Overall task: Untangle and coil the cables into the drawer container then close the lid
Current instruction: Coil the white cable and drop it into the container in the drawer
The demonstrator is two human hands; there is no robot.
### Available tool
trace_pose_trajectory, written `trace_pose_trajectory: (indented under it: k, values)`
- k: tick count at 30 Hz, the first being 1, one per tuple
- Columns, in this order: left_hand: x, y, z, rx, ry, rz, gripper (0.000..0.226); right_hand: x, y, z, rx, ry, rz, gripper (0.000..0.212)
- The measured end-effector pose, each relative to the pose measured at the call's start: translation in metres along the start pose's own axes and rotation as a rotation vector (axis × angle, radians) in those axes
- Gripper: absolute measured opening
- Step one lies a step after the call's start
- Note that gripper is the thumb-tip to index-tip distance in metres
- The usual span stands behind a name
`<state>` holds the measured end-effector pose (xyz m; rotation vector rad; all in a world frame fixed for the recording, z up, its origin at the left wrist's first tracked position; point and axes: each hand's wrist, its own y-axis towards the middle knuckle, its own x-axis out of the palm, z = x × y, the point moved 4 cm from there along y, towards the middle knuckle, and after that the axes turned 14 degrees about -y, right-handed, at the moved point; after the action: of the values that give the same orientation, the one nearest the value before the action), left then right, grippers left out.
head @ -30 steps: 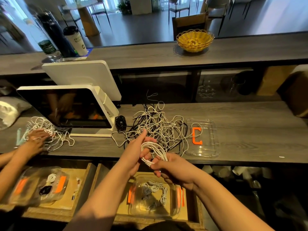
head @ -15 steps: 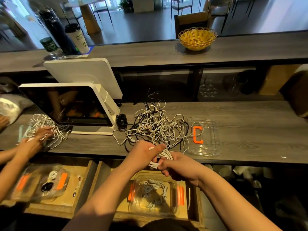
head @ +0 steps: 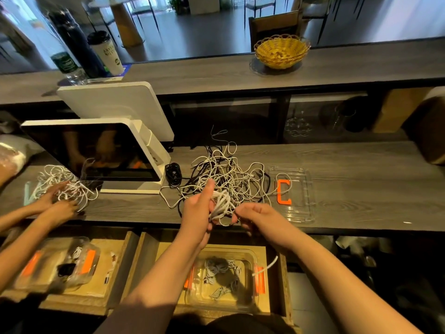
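Gripping a small white cable coil in the left hand, fingers curled round the bundle with the thumb standing up behind it. Pinching a loose loop at the coil's lower end with the right hand, fingers bent in toward the thumb (exact contact blurred, so hard to say how much cord is caught).

Hanging just above the counter edge, directly over the open drawer container sitting below the fingers, with several coiled cables already lying inside. Sprawling just beyond the fingers, the tangled cable pile, white and black strands looped through one another. Lying to the right of the fingers, the clear lid with its orange clip, not yet fitted.

Judging the cord as light, thin and limp: springing open as soon as the grip slackens, sliding easily between smooth turns, snagging on neighbouring strands. Best taking hold across the whole bundle of turns at its middle, squeezing all loops together, rather than by a single strand or a plug end. Likely needing a tucked tail before dropping into the container (otherwise uncoiling among the others).
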<state>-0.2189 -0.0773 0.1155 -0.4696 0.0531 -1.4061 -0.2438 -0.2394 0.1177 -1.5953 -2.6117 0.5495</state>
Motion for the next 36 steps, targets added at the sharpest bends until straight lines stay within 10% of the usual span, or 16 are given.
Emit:
trace_pose_trajectory:
  k: [6,15,24,36]
  values:
    - [0.014,-0.005,0.010,0.322,0.082,0.283,0.055,0.026,0.000,-0.002,-0.028,-0.154,-0.097,0.026]
    - [0.008,0.012,0.008,0.720,0.881,0.100,0.059,0.026,0.002,-0.003,-0.140,-0.631,-0.013,0.021]
    - [0.020,0.028,0.007,0.460,1.179,-0.166,0.061,-0.003,0.011,-0.012,-0.231,-0.828,0.413,0.015]
    - [0.013,0.020,0.009,-0.036,0.674,-0.554,0.058,-0.026,0.028,0.012,-0.134,-0.669,0.496,0.021]
